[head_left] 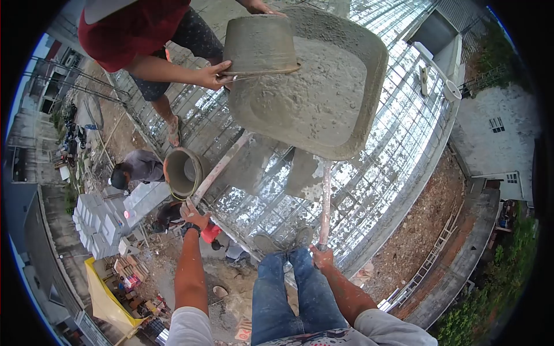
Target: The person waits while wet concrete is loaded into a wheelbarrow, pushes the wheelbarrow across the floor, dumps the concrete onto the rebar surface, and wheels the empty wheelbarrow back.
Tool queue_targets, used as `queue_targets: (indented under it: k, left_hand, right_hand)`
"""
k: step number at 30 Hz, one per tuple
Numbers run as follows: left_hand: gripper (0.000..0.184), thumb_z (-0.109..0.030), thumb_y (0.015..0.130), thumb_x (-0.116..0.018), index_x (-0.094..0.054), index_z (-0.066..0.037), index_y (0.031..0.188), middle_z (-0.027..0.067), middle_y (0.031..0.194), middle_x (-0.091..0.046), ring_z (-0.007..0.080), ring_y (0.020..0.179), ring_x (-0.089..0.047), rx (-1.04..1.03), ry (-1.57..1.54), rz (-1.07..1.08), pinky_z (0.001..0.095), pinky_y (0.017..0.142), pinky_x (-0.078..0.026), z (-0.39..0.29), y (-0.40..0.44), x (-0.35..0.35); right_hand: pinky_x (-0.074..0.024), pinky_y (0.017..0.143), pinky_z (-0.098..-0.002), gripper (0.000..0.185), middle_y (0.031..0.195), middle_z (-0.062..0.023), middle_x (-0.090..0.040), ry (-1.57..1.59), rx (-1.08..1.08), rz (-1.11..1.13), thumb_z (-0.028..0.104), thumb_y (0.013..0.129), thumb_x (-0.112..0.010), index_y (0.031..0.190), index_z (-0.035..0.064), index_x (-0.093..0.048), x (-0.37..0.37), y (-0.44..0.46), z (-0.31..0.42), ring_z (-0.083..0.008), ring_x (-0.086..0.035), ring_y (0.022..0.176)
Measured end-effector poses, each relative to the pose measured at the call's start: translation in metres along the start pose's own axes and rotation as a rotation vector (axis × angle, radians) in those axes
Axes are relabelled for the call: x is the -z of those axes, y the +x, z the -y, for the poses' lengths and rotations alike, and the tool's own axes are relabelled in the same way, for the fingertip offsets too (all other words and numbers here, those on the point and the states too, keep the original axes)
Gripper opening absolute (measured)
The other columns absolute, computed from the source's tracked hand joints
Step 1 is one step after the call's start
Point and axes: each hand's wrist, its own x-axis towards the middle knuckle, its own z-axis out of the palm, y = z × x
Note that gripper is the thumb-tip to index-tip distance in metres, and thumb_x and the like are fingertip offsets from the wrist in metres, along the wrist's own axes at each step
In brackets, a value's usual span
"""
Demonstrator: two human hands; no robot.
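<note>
A wheelbarrow heaped with wet grey concrete stands ahead of me, its two handles pointing toward me. My left hand, with a dark band at the wrist, is at the end of the left handle, its fingers curled over the end. Just beyond those fingers is the rim of an upright bucket; whether they touch is unclear. My right hand is wrapped round the end of the right handle. Over the tray, a co-worker's hands hold a tipped, concrete-coated bucket.
Steel reinforcing mesh covers the deck around my feet. The deck's edge drops away at left, where people and stacked pale blocks are below. A white bucket sits near the right edge. A ladder lies lower down.
</note>
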Motion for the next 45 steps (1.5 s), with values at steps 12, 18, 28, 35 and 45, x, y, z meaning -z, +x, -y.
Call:
queue_targets:
  k: [12,18,28,35,45]
  left_hand:
    - [0.119,-0.041,0.068,-0.076,0.004,-0.012,0.150,0.0218,0.154,0.006,0.0393,0.143,0.004,0.069,-0.012,-0.111,0.0513,0.109,-0.028,-0.026,-0.037,0.013]
    - [0.114,-0.039,0.072,-0.072,0.007,-0.011,0.149,0.0218,0.154,0.009,0.0421,0.142,0.007,0.157,-0.180,-0.022,0.0498,0.109,-0.029,-0.028,-0.056,0.033]
    - [0.100,-0.034,0.076,-0.066,-0.003,-0.014,0.151,0.0157,0.156,0.009,0.0335,0.144,0.008,0.147,-0.313,0.020,0.0493,0.107,-0.032,-0.009,-0.064,0.034]
    - [0.100,-0.035,0.074,-0.069,-0.009,-0.013,0.151,0.0145,0.156,0.008,0.0308,0.144,0.008,0.111,-0.440,-0.052,0.0501,0.107,-0.032,0.002,-0.070,0.021]
    - [0.095,-0.029,0.073,-0.067,-0.014,-0.012,0.150,0.0138,0.156,0.007,0.0301,0.144,0.007,0.030,-0.542,-0.084,0.0521,0.107,-0.032,0.018,-0.072,0.014]
  right_hand:
    - [-0.0372,0.035,-0.0332,0.033,0.054,-0.0047,-0.051,-0.014,0.031,0.032,0.026,0.080,-0.074,0.077,0.0042,-0.050,-0.003,0.018,-0.024,-0.0172,-0.049,0.037]
    - [-0.0408,0.041,-0.0343,0.029,0.057,-0.0041,-0.050,0.054,-0.136,0.223,0.026,0.084,-0.071,0.075,0.0088,-0.049,0.004,0.024,-0.024,-0.0175,-0.048,0.044]
    - [-0.0428,0.048,-0.0366,0.026,0.059,-0.0017,-0.046,-0.049,-0.249,0.316,0.033,0.092,-0.060,0.079,0.0126,-0.050,0.004,0.021,-0.011,-0.0183,-0.048,0.050]
    - [-0.0516,0.060,-0.0408,0.027,0.071,-0.0055,-0.054,-0.262,-0.252,0.200,0.035,0.090,-0.062,0.090,0.0098,-0.053,0.017,0.058,-0.015,-0.0219,-0.056,0.063]
    - [-0.0508,0.054,-0.0409,0.028,0.067,-0.0075,-0.056,-0.364,-0.282,0.123,0.036,0.092,-0.059,0.092,0.0095,-0.049,0.021,0.076,-0.023,-0.0239,-0.056,0.058]
